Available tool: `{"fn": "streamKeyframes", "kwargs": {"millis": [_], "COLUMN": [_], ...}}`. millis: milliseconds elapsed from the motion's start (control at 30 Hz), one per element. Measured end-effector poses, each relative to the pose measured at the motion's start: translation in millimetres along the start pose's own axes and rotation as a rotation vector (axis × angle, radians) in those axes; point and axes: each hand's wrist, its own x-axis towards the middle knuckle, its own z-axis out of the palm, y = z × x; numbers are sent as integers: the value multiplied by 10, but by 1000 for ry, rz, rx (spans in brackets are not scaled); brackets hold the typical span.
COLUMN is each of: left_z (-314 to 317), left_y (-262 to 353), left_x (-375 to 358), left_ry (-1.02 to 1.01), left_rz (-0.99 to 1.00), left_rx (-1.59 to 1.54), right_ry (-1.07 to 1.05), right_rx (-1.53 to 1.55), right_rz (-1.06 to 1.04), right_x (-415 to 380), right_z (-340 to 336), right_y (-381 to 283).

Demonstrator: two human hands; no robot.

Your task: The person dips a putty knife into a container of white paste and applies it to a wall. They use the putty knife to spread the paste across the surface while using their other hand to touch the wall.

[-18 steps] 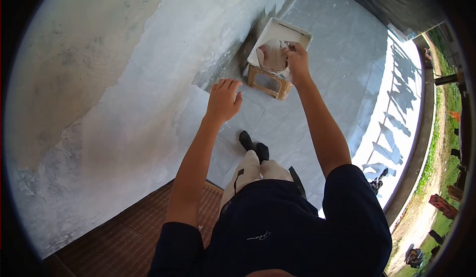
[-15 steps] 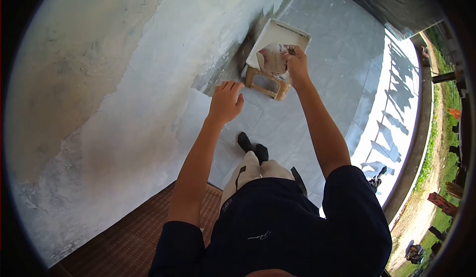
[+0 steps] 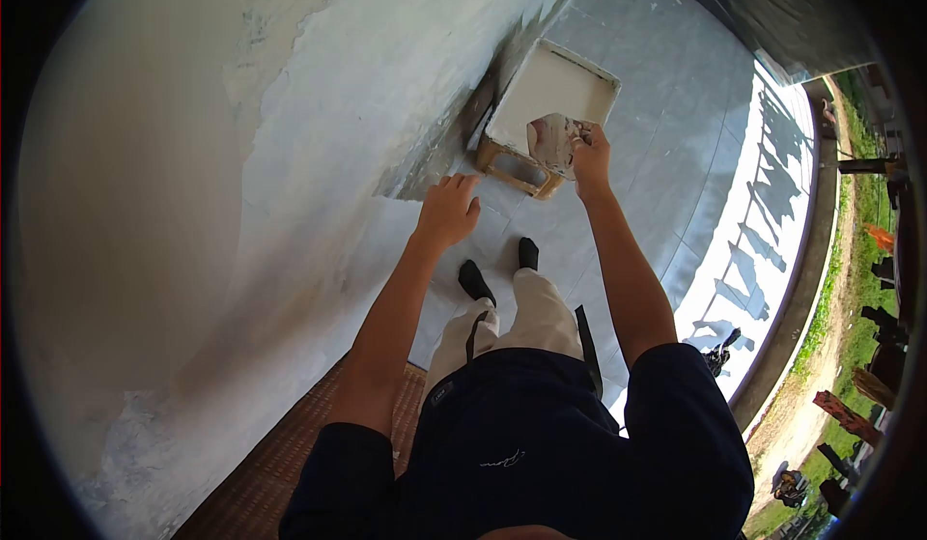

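My right hand [image 3: 593, 159] grips a broad, flat putty scraper [image 3: 552, 142] smeared with whitish and reddish-brown residue. It is held over the near edge of a shallow square tray [image 3: 499, 122] of creamy white putty [image 3: 558, 86]. Beneath the tray stands a tan stool [image 3: 522, 173], stained along its frame. With fingers loosely extended and nothing in them, my left hand [image 3: 448, 213] hovers in front of the wall, left of the stool.
On the left rises a wall [image 3: 319, 125] with patchy white coating. Grey tiles [image 3: 666, 105] cover the floor, and a brown woven mat [image 3: 280, 443] lies along the wall's foot. My socked feet [image 3: 475, 279] stand before the stool. Sunlit tiles and a low kerb [image 3: 787, 347] border the right.
The putty scraper and my right hand have shifted slightly right and down, uncovering more putty. One foot has stepped forward and right. My left hand sits a little lower in view.
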Motion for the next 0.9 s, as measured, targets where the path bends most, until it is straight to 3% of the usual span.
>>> {"fn": "streamKeyframes", "kwargs": {"millis": [267, 500, 900], "left_z": [374, 736, 1456], "left_y": [-83, -8, -205], "left_x": [281, 576, 930], "left_ry": [-56, -85, 39], "left_rz": [-183, -323, -434], "left_rx": [-60, -117, -246], "right_ry": [-35, -187, -400], "right_rx": [-276, -315, -560], "right_rz": [-38, -42, -118], "right_x": [604, 1046, 1388], "right_z": [79, 200, 493], "right_y": [440, 809, 1116]}}
